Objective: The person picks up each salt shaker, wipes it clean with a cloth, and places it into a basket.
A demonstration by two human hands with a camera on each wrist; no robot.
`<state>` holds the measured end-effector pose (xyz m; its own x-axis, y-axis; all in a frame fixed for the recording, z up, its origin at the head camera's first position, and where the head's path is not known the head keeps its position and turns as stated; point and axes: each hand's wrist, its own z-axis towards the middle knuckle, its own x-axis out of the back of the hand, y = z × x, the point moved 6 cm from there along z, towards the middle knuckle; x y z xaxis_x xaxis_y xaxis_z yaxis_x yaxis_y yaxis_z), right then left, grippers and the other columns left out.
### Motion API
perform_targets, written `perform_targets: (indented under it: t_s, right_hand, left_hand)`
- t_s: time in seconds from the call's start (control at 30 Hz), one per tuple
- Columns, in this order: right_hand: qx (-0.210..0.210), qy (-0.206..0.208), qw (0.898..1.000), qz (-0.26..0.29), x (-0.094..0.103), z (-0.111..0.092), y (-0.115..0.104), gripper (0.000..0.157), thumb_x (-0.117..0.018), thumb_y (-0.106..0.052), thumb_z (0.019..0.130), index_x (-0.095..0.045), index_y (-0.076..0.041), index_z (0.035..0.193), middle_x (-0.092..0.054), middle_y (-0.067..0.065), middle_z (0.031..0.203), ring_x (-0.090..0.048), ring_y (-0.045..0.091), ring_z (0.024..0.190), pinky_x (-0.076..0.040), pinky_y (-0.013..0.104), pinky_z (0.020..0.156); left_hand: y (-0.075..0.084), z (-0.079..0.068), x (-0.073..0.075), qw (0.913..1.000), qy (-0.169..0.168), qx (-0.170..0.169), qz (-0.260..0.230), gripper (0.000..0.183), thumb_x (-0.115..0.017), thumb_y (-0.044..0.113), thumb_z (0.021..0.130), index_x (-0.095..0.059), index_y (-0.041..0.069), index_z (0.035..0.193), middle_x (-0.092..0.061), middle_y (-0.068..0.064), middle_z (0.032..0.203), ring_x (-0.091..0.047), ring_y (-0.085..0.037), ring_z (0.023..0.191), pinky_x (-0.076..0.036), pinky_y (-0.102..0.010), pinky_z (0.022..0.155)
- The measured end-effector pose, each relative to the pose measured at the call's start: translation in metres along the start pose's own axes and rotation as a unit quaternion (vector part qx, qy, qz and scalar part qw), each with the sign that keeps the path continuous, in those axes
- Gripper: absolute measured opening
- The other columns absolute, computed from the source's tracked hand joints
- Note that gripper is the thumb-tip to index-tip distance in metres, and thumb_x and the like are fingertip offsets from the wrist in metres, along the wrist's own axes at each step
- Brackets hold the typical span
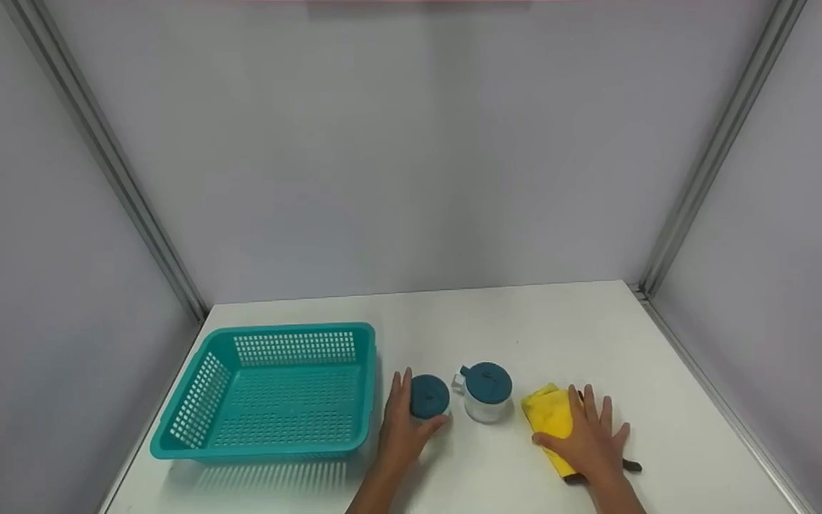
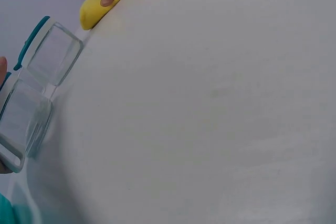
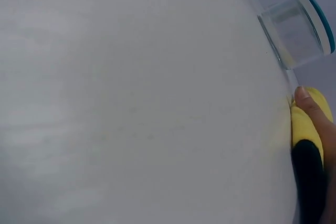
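My left hand is round a clear jar with a dark blue lid, its fingers along the left side and the thumb at the near right. In the left wrist view that jar shows clear walls and a handle, and stands on the table. Just right of it is a second lidded jar, upright, with a spout-like tab and handle facing left. My right hand rests with spread fingers on a folded yellow cloth with dark trim. The right wrist view shows the thumb against the cloth.
A teal plastic basket with lattice sides stands to the left of the jars. The white table meets grey panels at the back and on both sides, with metal strips at the corners and right edge.
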<state>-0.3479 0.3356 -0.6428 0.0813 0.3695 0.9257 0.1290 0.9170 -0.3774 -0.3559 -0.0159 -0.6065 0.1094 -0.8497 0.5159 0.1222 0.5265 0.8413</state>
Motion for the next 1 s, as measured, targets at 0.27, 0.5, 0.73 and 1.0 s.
perform_targets:
  t_s: [0.27,0.5,0.73,1.0]
  right_hand:
    - [0.002,-0.014,1.0,-0.004,-0.003,0.001,0.0,0.136,-0.061,-0.091,0.058,-0.007,-0.018,0.159,0.008,0.02,0.164,0.008,0.057,0.142,0.025,0.08,0.091]
    - [0.006,-0.035,0.999,-0.019,-0.004,0.0,-0.001,0.14,-0.06,-0.093,0.055,-0.003,-0.019,0.159,0.013,0.02,0.163,0.013,0.059,0.141,0.03,0.079,0.085]
    - [-0.012,-0.067,0.998,-0.014,-0.001,0.0,-0.003,0.141,-0.063,-0.092,0.054,-0.003,-0.019,0.159,0.014,0.021,0.162,0.013,0.061,0.14,0.03,0.081,0.082]
    - [-0.02,-0.092,0.995,0.036,-0.004,-0.002,-0.009,0.133,-0.067,-0.082,0.064,-0.005,-0.012,0.158,0.006,0.03,0.16,0.009,0.059,0.141,0.017,0.082,0.096]
  left_hand:
    - [-0.014,0.003,-0.002,0.9982,-0.005,0.029,-0.053,0.118,-0.089,0.026,0.07,-0.012,0.029,0.159,-0.011,-0.014,0.165,-0.015,-0.037,0.15,-0.024,-0.057,0.117]
    - [-0.023,0.006,-0.003,0.9969,-0.013,0.036,-0.068,0.131,-0.094,0.025,0.063,-0.005,0.025,0.159,-0.009,-0.013,0.166,-0.018,-0.038,0.149,-0.03,-0.055,0.114]
    - [-0.026,0.004,0.001,0.9945,-0.013,0.053,-0.09,0.12,-0.091,0.02,0.066,-0.015,0.02,0.159,-0.025,-0.014,0.161,-0.029,-0.038,0.145,-0.036,-0.05,0.112]
    - [-0.035,-0.001,-0.001,0.9857,0.007,0.089,-0.143,0.096,-0.086,0.031,0.07,-0.039,0.008,0.15,-0.045,-0.012,0.151,-0.038,-0.033,0.142,-0.038,-0.049,0.111]
